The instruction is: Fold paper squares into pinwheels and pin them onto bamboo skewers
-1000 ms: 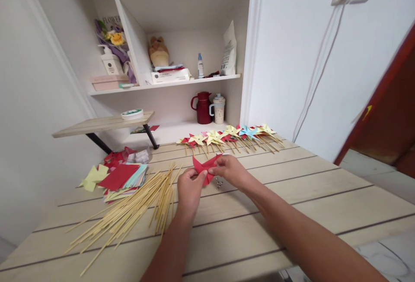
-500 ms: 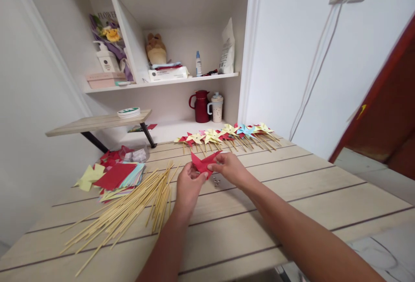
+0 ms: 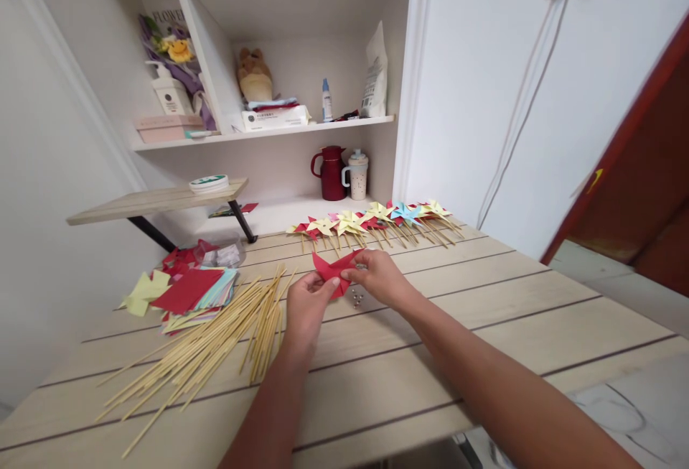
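Observation:
A red paper pinwheel (image 3: pixel 334 268) with pointed, folded corners is held above the table between both hands. My left hand (image 3: pixel 308 302) pinches its lower left side, thumb on top. From the right, my right hand (image 3: pixel 375 275) grips its other side, thumb pressed near the middle and fingers behind the paper. Several small metallic beads or pins (image 3: pixel 356 298) lie on the table just under the right hand. To the left of my left hand is a spread of thin wooden sticks (image 3: pixel 215 343).
Finished pinwheels on sticks (image 3: pixel 371 221) lie in a row at the back. Left, a stack of coloured paper squares (image 3: pixel 191 291) sits near a clear plastic box (image 3: pixel 229 253) and a small raised shelf (image 3: pixel 156 202). Behind stand a dark red jug (image 3: pixel 332 174) and a cup (image 3: pixel 358 176).
Both hands still hold the red paper. The left hand has drawn slightly left and down, its thumb shifting along the paper, which looks a little more spread. The whole view has shifted slightly.

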The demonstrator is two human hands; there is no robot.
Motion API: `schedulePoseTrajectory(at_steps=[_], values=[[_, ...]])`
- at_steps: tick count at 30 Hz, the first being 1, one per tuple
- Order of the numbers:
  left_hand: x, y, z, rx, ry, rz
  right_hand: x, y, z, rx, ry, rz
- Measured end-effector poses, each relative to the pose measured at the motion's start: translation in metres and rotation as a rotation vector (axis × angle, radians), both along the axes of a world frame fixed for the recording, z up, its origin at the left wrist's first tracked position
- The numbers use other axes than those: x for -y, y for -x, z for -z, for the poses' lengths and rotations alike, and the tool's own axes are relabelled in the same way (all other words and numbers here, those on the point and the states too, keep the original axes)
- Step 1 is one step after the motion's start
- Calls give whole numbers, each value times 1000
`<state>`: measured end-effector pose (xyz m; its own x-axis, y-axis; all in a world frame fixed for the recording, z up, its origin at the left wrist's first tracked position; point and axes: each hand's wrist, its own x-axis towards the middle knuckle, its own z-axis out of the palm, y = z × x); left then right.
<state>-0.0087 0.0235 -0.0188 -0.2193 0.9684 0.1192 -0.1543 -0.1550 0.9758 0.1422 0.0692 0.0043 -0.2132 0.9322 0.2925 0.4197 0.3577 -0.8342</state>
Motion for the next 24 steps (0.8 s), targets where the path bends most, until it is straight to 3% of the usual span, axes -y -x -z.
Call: schedulePoseTrajectory(at_steps=[11,17,24], values=[[1,-2,-1,-58,5,-95,3,3,0,36,-70,1],[-3,2,2,18,44,-200,2,5,4,-114,-27,-67],[-4,15,4,79,121,-294,-7,-11,3,-207,-9,24]])
